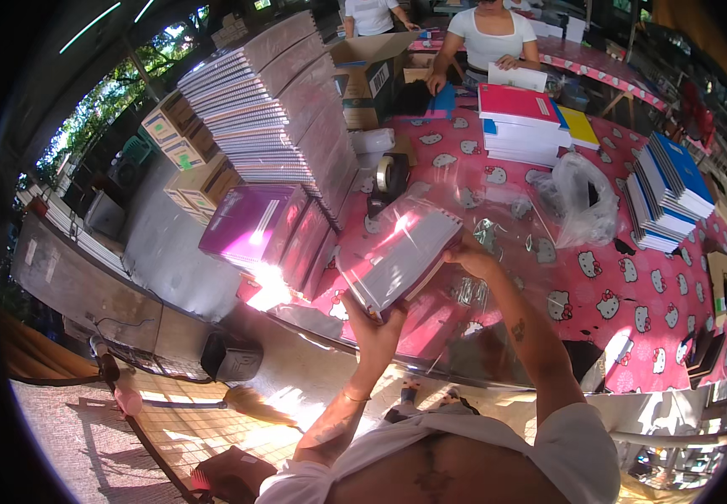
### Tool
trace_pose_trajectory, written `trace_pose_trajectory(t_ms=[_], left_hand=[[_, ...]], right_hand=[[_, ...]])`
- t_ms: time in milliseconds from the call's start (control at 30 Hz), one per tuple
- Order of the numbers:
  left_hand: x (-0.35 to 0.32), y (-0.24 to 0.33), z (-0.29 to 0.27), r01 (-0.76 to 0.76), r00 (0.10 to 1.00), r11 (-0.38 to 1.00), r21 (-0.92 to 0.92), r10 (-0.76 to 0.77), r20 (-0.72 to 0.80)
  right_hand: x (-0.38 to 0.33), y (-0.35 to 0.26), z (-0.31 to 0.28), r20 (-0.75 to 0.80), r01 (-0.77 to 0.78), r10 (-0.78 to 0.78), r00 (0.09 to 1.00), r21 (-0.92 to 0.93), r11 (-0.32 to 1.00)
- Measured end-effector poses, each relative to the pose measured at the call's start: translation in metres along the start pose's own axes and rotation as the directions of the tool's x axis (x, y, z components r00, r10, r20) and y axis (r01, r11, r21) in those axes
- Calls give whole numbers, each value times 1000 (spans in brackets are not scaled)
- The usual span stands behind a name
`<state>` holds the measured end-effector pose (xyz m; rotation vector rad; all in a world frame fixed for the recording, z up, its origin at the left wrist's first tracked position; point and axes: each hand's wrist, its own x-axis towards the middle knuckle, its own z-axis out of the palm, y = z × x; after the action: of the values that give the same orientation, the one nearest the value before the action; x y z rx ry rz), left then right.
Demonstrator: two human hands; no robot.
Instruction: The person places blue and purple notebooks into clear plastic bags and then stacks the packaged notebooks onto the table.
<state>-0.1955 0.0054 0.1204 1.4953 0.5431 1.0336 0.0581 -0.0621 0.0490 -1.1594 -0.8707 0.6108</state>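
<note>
A bundle of spiral notebooks (401, 256) in clear plastic wrap is tilted over the table's near edge, between my hands. My left hand (376, 326) grips its lower left corner, with the fingers partly hidden beneath. My right hand (470, 255) grips its right side, fingers wrapped round the edge. Loose clear plastic film (506, 311) lies on the table by my right forearm. Just beyond the bundle stands a tape dispenser (389, 181). To the left are purple wrapped notebooks (254, 225) and a tall stack of spiral notebooks (283, 109).
A pink patterned cloth (607, 286) covers the table. On it sit red-topped books (519, 126), a crumpled plastic bag (582, 197) and blue notebooks (670, 189). Cardboard boxes (183, 134) are stacked at left. Across the table, a person (491, 38) handles a white booklet.
</note>
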Motion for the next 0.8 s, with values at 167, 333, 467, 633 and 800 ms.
trace_pose_trajectory(t_ms=[167, 333, 467, 633, 800], left_hand=[[68, -4, -38, 40, 944, 992, -118, 1, 330], [124, -19, 1, 235, 782, 963, -134, -105, 614], [127, -28, 38, 360, 688, 887, -289, -43, 725], [118, -39, 56, 323, 784, 928, -185, -153, 602], [187, -72, 30, 316, 865, 860, -401, -88, 493]], right_hand=[[-18, -42, 32, -139, 49, -31, 990, 133, 990], [-53, -105, 13, -365, 134, -149, 919, -64, 989], [-76, -101, 9, -608, 21, 49, 792, 107, 994], [-81, -96, 13, -652, -29, 75, 755, 81, 996], [-73, -124, 17, -717, 288, -280, 639, -114, 951]])
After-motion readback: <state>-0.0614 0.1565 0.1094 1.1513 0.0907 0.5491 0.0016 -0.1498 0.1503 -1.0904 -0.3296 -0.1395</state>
